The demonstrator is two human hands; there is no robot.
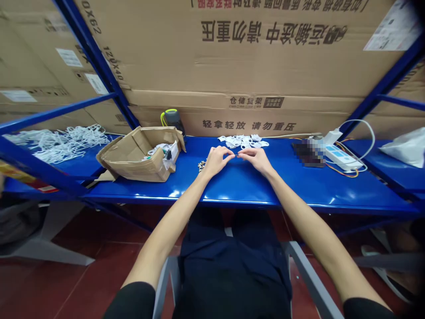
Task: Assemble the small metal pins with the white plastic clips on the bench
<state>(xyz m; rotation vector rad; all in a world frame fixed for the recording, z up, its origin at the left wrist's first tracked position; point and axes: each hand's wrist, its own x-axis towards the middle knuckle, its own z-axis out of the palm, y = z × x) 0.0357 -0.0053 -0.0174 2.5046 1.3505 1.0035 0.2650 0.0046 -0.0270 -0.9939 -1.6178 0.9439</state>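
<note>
My left hand [217,160] and my right hand [256,158] rest on the blue shelf [252,186], fingertips pinched together and meeting over something too small to make out. Just behind them lies a heap of small white plastic parts [243,141]. A little cluster of tiny dark and metallic bits [201,166] sits by my left wrist. An open cardboard box [142,153] with white parts inside stands to the left of my left hand.
A dark bottle with a yellow-green loop [172,118] stands behind the box. A white power strip with cables [341,155] and a dark blurred object [308,153] lie right. White wire hangers [63,141] pile far left. Cardboard cartons wall the back.
</note>
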